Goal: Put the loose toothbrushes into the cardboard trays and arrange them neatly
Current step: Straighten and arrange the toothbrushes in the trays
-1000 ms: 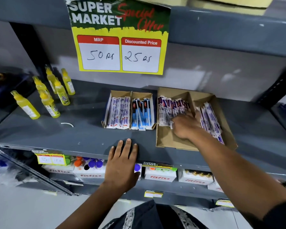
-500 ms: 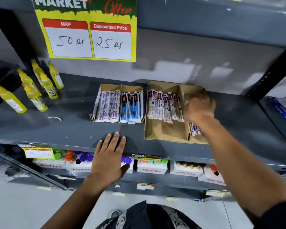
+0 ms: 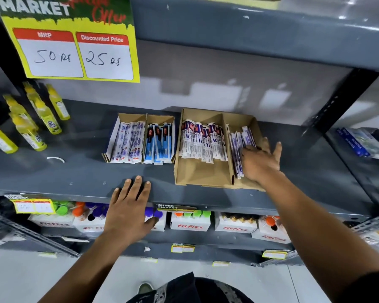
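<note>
Two cardboard trays stand on the grey shelf. The small tray holds white packed toothbrushes on its left and blue ones on its right. The large tray holds a row of white-and-purple toothbrushes in its left compartment. In its right compartment lie purple toothbrushes, and my right hand rests flat on them with fingers spread. My left hand lies flat on the shelf's front edge, holding nothing.
Yellow bottles stand at the shelf's left. A price sign hangs above them. A small white scrap lies on the shelf. Boxes of coloured-cap bottles fill the shelf below. Blue packs lie on the neighbouring shelf at right.
My right hand moved from the large tray's left compartment to its right one and now presses on the purple toothbrushes. My left hand stayed on the shelf edge.
</note>
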Demonstrator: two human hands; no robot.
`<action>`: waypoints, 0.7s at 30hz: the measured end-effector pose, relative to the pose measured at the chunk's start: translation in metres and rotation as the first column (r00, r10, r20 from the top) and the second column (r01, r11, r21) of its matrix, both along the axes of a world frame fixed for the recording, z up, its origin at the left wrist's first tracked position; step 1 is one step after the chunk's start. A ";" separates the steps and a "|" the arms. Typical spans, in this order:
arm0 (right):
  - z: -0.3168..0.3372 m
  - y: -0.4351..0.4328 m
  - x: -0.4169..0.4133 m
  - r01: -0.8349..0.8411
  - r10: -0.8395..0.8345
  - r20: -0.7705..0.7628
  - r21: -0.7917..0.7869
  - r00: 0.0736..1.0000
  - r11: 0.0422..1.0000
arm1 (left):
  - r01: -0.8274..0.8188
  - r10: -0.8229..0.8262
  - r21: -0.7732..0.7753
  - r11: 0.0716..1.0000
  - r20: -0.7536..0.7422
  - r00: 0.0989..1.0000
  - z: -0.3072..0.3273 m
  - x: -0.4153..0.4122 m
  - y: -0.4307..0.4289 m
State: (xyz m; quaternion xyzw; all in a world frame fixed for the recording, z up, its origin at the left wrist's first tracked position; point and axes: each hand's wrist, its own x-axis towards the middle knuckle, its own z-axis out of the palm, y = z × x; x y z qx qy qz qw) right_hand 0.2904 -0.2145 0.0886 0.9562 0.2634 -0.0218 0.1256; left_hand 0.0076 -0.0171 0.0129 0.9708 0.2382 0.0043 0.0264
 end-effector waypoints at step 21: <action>-0.004 -0.006 -0.010 -0.121 0.121 0.006 -0.005 0.993 0.993 | 0.006 -0.006 0.054 0.999 -0.003 1.000 -0.001 0.000 -0.002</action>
